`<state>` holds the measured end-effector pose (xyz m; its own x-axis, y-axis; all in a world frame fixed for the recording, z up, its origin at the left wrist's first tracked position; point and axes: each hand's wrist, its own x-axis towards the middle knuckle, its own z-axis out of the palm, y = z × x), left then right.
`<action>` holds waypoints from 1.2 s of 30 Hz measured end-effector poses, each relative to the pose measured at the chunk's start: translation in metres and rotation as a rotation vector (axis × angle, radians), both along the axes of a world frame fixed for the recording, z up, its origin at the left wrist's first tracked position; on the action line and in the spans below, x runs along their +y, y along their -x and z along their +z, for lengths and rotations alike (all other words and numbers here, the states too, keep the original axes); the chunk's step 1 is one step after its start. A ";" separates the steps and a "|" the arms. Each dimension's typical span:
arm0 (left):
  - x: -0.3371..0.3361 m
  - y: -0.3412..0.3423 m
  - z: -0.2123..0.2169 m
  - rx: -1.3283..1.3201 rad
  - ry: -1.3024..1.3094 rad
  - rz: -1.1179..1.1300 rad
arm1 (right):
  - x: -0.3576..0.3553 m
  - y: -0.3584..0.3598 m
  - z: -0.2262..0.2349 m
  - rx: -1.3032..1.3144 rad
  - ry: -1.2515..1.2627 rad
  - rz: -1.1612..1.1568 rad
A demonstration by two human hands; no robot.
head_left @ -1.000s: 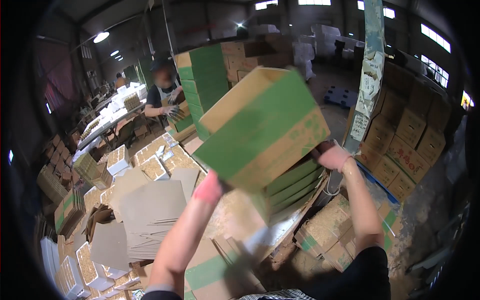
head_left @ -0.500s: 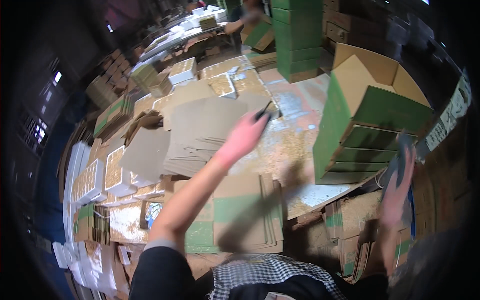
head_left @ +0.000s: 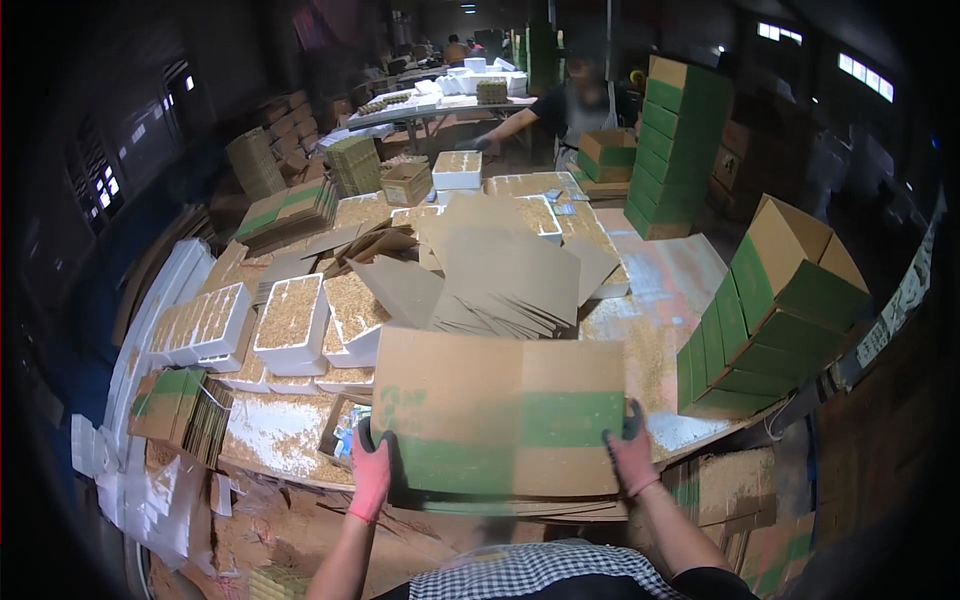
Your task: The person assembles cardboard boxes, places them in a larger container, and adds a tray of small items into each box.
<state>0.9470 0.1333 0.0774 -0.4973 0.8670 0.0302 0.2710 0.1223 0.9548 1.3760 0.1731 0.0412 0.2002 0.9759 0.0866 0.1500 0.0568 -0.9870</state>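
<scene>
**Flat carton [head_left: 500, 410] grasped at both ends, over the near edge of the surface [head_left: 670, 290]**

The left hand [head_left: 372, 465] grasps the carton's left end and the right hand [head_left: 630, 455] its right end. Other flat layers [head_left: 565, 508] show below the carton, and I cannot tell whether the hands hold one piece or several. If several come up together, the lower ones could, I think, slip off the near edge. A small box [head_left: 335, 428] with packets is just beside the left hand; a wide swing to that side could knock it. At the right edge, the stack [head_left: 745, 340] of green boxes could be pushed over by a bump from the carton's right end. The loose sheets [head_left: 510, 250] behind may also catch its upper side.

The surface is covered with pale shavings, which perhaps make it slippery. White trays [head_left: 290, 312] filled with similar stuff stand toward the left edge. Near the far right corner rises a tower [head_left: 680, 150] of green boxes; a co-worker [head_left: 585, 115] is beyond the far edge. The room is a dim hall, with bright windows [head_left: 865, 80] high on the right.
</scene>
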 end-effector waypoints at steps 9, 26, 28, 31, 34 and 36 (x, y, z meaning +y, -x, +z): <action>0.074 -0.096 0.140 1.185 -0.403 -0.548 | 0.051 -0.023 0.137 -0.736 0.027 0.289; -0.004 -0.077 0.211 1.434 -0.192 -0.738 | 0.185 0.067 0.241 -1.279 -0.564 0.961; -0.030 -0.067 0.209 1.203 0.146 -0.697 | 0.173 0.064 0.234 -1.426 -0.568 0.970; -0.011 -0.133 0.188 1.144 -0.083 -0.389 | 0.126 0.083 0.237 -1.379 -0.539 1.124; 0.041 -0.130 0.141 1.198 -0.317 -0.521 | 0.099 0.102 0.239 -1.327 -0.381 1.333; 0.050 -0.111 0.090 1.109 -0.246 -0.619 | 0.100 0.084 0.235 -1.048 -0.465 1.203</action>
<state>1.0583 0.1836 0.1671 0.3755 0.8556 0.3563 0.8762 -0.4530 0.1643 1.2923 0.2729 0.2766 -0.9277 0.3732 -0.0019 0.3489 0.8654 -0.3597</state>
